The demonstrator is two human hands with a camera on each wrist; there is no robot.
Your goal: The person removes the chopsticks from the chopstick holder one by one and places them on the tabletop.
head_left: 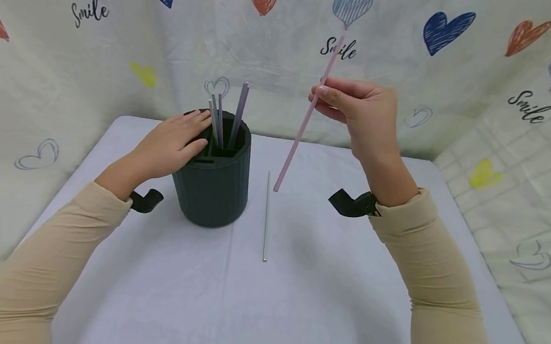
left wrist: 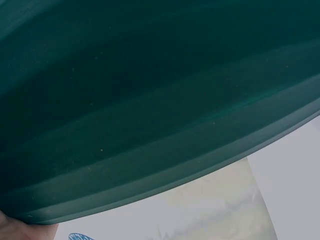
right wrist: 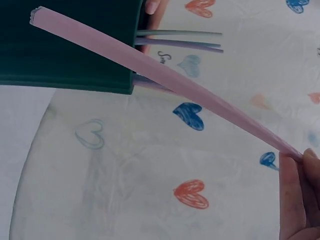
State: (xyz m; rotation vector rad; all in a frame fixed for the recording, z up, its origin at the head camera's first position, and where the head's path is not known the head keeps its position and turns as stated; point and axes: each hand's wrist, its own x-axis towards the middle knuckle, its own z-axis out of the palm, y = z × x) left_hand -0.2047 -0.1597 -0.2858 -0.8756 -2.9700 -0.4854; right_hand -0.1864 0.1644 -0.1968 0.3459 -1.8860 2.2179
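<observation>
My right hand [head_left: 360, 105] pinches a pink straw [head_left: 304, 122] between thumb and fingertips, in the air right of a dark green round holder [head_left: 211, 196]. The straw slants, its lower end toward the table; in the right wrist view this pink straw [right wrist: 160, 75] crosses in front of the holder. My left hand [head_left: 172, 138] rests on the left side of the holder's rim, fingers extended over the top. Several pale green and purple straws [head_left: 240, 111] stand in the divided holder. The left wrist view is mostly filled by the ribbed holder wall [left wrist: 150, 110].
A thin pale green straw [head_left: 267, 220] lies on the white-covered table [head_left: 243, 311], just right of the holder. Behind and beside the table hangs a pale curtain [head_left: 296, 48] printed with hearts and "Smile". Dark straps [head_left: 353, 203] are on both wrists.
</observation>
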